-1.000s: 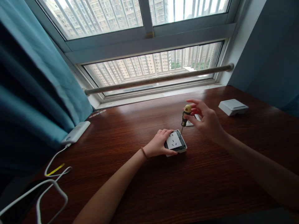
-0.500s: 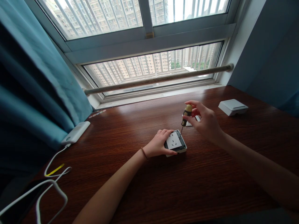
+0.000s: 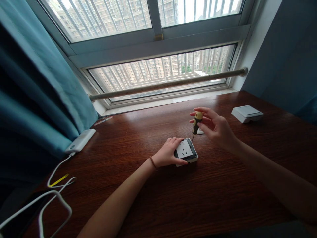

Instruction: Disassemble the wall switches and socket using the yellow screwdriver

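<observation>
While LH (image 3: 169, 153) grips socket (image 3: 185, 150), RH (image 3: 216, 129) holds s'driver (image 3: 195, 125) above.

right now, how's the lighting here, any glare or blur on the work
Head view, top: the window is bright, partly washed out; head view, middle: a pale sheen lies on the table; head view, left: folds of the curtain sink into shadow; head view, centre: the screwdriver and socket show no strong blur.

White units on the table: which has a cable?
The white unit at far left, by the blue curtain; a white cable meets its near end. None shows at the socket unit under the left hand or the far-right box.
</observation>
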Available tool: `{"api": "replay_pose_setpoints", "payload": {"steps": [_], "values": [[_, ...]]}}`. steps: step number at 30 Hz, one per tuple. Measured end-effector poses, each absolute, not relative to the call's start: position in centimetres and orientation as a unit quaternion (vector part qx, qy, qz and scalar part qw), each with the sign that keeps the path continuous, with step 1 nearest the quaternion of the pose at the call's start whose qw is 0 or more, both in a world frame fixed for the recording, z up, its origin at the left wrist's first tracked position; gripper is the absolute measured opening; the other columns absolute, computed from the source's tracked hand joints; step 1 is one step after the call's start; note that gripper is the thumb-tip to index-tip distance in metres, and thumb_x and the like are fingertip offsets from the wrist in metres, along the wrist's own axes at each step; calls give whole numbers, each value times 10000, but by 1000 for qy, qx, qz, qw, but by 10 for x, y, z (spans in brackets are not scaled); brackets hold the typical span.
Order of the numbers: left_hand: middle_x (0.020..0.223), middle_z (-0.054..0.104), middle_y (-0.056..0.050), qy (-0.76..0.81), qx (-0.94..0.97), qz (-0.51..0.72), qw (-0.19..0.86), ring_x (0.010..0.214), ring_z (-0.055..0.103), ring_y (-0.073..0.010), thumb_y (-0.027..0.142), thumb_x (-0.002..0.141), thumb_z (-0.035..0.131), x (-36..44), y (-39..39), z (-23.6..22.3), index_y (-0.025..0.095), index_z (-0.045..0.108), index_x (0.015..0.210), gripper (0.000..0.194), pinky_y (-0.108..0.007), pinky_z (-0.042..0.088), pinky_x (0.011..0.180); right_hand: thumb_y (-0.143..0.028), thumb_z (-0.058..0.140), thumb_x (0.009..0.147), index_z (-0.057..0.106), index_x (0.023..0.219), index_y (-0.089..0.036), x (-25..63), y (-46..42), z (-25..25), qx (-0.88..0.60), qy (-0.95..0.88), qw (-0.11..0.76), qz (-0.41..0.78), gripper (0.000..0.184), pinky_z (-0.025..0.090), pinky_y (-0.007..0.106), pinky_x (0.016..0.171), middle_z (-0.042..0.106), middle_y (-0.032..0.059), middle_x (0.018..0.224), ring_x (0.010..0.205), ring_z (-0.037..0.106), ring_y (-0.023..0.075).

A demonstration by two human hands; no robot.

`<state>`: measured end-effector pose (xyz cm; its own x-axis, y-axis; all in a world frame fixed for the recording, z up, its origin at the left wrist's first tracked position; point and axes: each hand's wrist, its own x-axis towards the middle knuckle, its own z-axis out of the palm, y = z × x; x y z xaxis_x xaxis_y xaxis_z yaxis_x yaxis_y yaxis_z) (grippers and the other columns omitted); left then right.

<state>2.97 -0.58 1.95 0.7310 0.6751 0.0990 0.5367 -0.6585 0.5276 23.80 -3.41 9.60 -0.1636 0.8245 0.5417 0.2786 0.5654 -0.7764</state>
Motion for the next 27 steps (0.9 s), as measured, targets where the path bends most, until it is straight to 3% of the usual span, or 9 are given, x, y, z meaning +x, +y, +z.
{"api": "replay_pose_setpoints", "payload": {"steps": [2,7,11,14,19,22,25,27], "values": [[1175,436,-91,338,899,143,240,1061,374,-257,610,533,636,30,-5,20,211,330,1275,896,-385,306,955,-202,490,813,432,1130,-226,237,-35,97,-364,-715,523,287,324,508,334,789,531,67,1110,905,592,177],[1189,428,-90,339,898,144,240,1080,360,-259,613,535,632,29,-6,19,211,324,1278,899,-388,296,965,-246,652,698,560,993,-231,238,-33,94,-439,-711,527,156,310,513,365,747,573,31,926,800,587,187],[1183,430,-89,337,898,146,243,1075,364,-260,614,533,633,29,-6,20,216,327,1276,896,-389,299,961,-204,533,791,453,1146,-230,237,-33,94,-387,-696,542,268,365,515,363,789,576,52,1028,868,601,180],[1178,432,-89,338,897,147,244,1067,368,-262,616,530,633,29,-6,20,220,329,1274,896,-394,304,955,-218,529,793,440,1120,-220,236,-33,94,-356,-688,550,313,339,498,372,833,560,63,1074,935,584,189],[1179,430,-91,337,898,147,242,1071,366,-261,613,531,635,28,-6,19,220,330,1275,896,-395,303,956,-266,681,668,511,1007,-237,236,-31,89,-438,-673,561,201,380,516,366,738,559,30,965,776,584,173],[1180,431,-93,336,898,148,242,1071,365,-257,608,530,639,29,-6,18,214,328,1277,900,-389,300,960,-215,602,737,479,1070,-240,235,-32,89,-421,-670,564,234,356,517,351,736,543,35,992,778,591,161],[1171,434,-95,336,898,148,241,1067,368,-254,611,529,638,29,-6,18,206,330,1276,903,-382,303,960,-172,494,800,413,1165,-245,233,-35,91,-369,-679,562,294,381,514,339,761,503,61,1116,887,586,171],[1170,433,-95,337,899,148,239,1066,369,-254,614,529,635,29,-6,19,207,331,1275,902,-382,304,959,-176,494,800,431,1161,-242,232,-36,92,-368,-692,556,275,372,505,338,779,490,65,1142,960,558,187]]}}
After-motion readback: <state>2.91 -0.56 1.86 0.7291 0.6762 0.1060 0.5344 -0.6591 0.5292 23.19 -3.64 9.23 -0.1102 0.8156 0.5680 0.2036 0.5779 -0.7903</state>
